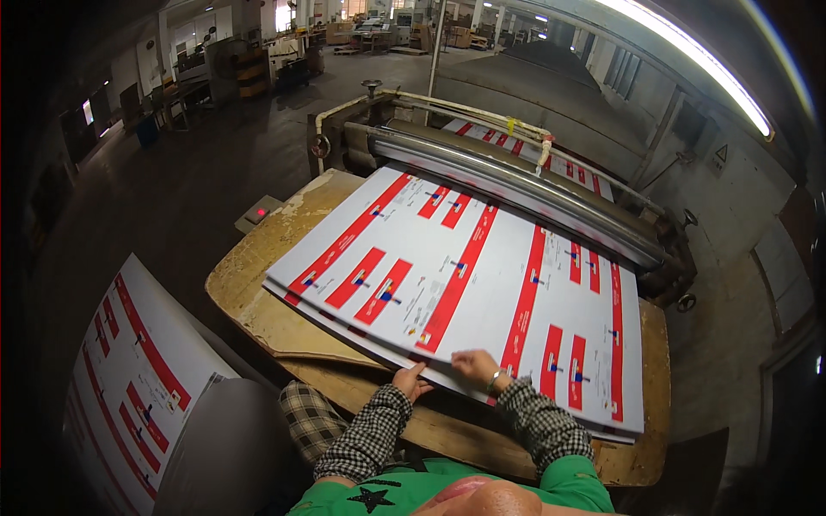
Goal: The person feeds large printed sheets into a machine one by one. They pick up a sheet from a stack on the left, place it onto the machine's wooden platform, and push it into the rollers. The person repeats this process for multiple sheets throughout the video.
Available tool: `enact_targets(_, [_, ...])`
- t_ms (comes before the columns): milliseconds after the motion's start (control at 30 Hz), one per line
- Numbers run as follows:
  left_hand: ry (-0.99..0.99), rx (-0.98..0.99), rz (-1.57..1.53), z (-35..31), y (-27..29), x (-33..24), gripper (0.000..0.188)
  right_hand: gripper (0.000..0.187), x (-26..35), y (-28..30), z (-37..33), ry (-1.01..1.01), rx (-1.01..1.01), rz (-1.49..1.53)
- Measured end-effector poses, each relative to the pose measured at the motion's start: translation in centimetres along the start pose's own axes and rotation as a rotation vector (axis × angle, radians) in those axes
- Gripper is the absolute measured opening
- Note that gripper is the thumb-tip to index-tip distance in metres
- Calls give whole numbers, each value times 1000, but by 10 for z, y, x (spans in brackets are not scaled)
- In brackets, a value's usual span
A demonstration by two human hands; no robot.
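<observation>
Large white paper sheets printed with red bars and small blue marks (495,284) are stacked on a worn, yellowish wooden table with rounded corners (245,258), directly in front of the person. The far edge of the stack is set close against a long, shiny metal roller (514,187), and similar printed paper can be seen beyond it.

The bare left hand (413,381) is placed at the near edge of the stack, its thumb extended along the paper; whether the edge is pinched cannot be told. The bare right hand (475,368) is held just beside it, over the same edge, with the fingers curled; whether paper is gripped cannot be told. The two hands are kept slightly apart. Both forearms are covered by black-and-white checkered sleeves (370,434), and a metallic band (496,379) is worn on the right wrist.

At lower left, a second pile of red-and-white printed sheets (112,378) is partly covered by a curved, plain grey surface (237,447). A small box with a glowing red light (261,212) is mounted beside the table's left edge.
</observation>
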State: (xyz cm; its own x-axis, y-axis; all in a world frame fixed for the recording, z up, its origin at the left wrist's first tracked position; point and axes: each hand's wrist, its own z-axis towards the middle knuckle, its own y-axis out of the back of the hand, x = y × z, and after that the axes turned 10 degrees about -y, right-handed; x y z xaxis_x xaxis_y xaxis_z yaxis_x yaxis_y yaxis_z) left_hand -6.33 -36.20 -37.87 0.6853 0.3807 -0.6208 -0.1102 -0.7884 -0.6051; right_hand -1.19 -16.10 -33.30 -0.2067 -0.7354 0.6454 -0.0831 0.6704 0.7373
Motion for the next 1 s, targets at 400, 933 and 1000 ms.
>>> enact_targets(400, [-32, -22, 68, -5, 2, 1, 36, 79, 19, -15, -24, 114, -140, -505])
enact_targets(933, [-119, 114, -35, -6, 0, 4, 38, 95, 25, -16, -39, -114, -68, -564])
enact_targets(1000, [-140, 114, -64, -7, 0, 2, 35, 88, 35, 2, -31, -129, 94, -509])
